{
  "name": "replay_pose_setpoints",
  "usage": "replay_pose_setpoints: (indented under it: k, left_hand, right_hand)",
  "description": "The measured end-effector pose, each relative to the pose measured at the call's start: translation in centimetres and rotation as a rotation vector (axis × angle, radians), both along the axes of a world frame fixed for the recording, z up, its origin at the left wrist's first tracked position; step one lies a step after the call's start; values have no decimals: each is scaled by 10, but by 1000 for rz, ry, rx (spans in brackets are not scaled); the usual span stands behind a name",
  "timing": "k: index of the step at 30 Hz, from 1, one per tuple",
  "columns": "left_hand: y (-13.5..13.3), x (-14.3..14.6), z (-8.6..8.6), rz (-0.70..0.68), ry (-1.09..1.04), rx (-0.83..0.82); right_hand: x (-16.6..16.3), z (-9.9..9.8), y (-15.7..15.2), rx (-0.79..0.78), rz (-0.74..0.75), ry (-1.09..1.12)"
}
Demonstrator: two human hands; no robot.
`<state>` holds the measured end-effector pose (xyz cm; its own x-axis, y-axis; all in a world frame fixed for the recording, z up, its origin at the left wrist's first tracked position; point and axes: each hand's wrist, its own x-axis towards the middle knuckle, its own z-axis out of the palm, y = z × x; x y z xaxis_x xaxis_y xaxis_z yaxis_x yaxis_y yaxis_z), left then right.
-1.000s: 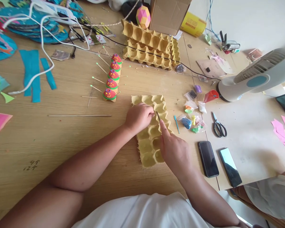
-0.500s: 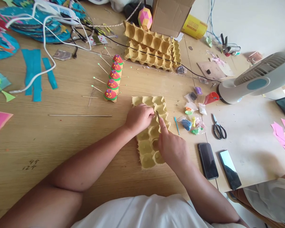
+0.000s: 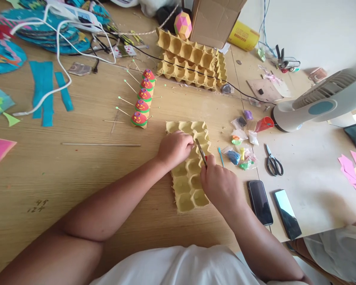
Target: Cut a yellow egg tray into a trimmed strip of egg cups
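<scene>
A yellow pulp egg tray (image 3: pixel 185 200) lies lengthwise on the table in front of me, its cups facing up. My left hand (image 3: pixel 176 148) is closed over the tray's left side toward the far end, its fingers curled down on a ridge. In my right hand (image 3: pixel 221 180) is a slim knife (image 3: pixel 201 149) with a dark, narrow blade. The blade points away from me and its tip touches or nearly touches a ridge of the tray, close to my left fingertips. My right fist hides the knife's handle.
Left of the tray stands a row of painted red-and-green egg-cup figures (image 3: pixel 142 106) with pins. A wooden stick (image 3: pixel 101 145) lies nearby. On the right are clay bags (image 3: pixel 233 155), scissors (image 3: pixel 273 161), phones (image 3: pixel 259 202) and a white fan (image 3: pixel 314 101). More egg trays (image 3: pixel 186 65) lie behind.
My right hand has drawn back slightly toward me, and its index finger, earlier stretched along the blade, is now curled. More of the knife shows. My left hand keeps its place on the tray.
</scene>
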<state>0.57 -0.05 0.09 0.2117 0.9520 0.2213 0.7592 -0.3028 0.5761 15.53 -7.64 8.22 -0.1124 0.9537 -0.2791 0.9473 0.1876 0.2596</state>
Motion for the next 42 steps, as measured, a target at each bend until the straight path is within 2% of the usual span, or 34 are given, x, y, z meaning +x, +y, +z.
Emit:
replay_pose_setpoints:
  k: [7,14,20,25,30,42]
  left_hand:
    - [-1,0,0,7,15,7]
    - [-1,-1,2,-9,23,-7]
    - [-1,0,1,4,17,-15]
    - [-1,-1,1,-9,16,-3]
    - [-1,0,1,3,21,-5]
    - [0,-1,0,-27,36,8]
  right_hand:
    - [-1,1,-1,17,-31,-34]
    - [-4,-9,1,7,-59,16]
    - [-7,-9,-1,-57,-95,4]
    - [-6,-13,1,6,-56,-4]
    - [-5,-7,1,-54,-56,10]
    - [-3,-3,8,-60,-55,40]
